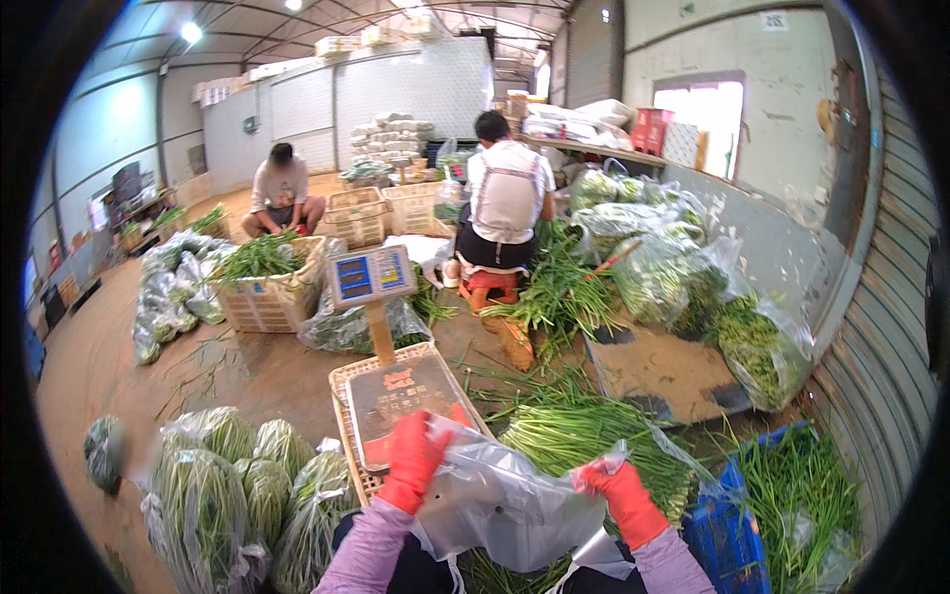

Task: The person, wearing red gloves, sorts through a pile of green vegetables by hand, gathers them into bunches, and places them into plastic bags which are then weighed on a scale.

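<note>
A clear plastic bag (510,500) is stretched between my two hands, above my lap. My left hand (416,463), in a red glove, is closed on the bag's left edge, in front of the scale's plate. Gripping the right edge is my right hand (623,495), also red-gloved, beside the cut green stalks. The bag looks flat, with nothing visible inside. Just beyond it stands a weighing scale (396,396) on a tan crate, its display (371,275) raised on a post. A big heap of long green stalks (584,436) lies right of the scale.
Bagged greens (213,495) stand at the near left. A blue crate (727,535) of greens sits at the near right. Ahead, one person (503,188) sits on a red stool and another (282,193) crouches farther left. Large bags of vegetables (673,272) line the right wall.
</note>
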`<state>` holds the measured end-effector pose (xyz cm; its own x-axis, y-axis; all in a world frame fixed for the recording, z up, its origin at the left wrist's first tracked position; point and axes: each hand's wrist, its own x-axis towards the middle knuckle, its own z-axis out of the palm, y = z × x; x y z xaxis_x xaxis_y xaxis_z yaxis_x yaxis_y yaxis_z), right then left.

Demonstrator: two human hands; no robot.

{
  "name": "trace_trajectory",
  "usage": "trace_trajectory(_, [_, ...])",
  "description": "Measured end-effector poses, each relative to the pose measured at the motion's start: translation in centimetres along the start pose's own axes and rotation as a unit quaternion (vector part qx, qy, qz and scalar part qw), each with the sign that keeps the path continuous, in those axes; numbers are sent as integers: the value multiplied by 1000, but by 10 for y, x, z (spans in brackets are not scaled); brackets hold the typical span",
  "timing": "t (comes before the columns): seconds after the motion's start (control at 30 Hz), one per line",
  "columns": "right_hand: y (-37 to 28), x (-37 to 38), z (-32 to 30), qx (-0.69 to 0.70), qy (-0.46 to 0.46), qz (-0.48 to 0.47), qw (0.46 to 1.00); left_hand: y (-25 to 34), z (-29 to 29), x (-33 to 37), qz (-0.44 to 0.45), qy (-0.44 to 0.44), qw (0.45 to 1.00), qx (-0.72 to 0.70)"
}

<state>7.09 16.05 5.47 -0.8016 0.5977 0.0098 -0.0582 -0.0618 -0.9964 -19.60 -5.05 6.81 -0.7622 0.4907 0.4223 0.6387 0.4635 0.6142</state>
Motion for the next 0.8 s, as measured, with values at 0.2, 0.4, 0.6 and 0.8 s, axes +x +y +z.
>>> trace_trajectory(0.2, [35, -10, 45, -362, -97, -37, 926, 76, 54, -96, -101, -338, 837, -419])
trace_trajectory(0.4, [5, -32, 90, -225, -63, 114, 966, 42, 72, -117, -227, -307, 688, -617])
trace_trajectory(0.6, [-30, -24, 56, -207, 66, 91, 972, 52, 20, -96, -134, -158, 371, -905])
trace_trajectory(0.8, [-28, -32, 28, -308, 171, 127, 927, 32, -43, -75, -173, -274, 525, -787])
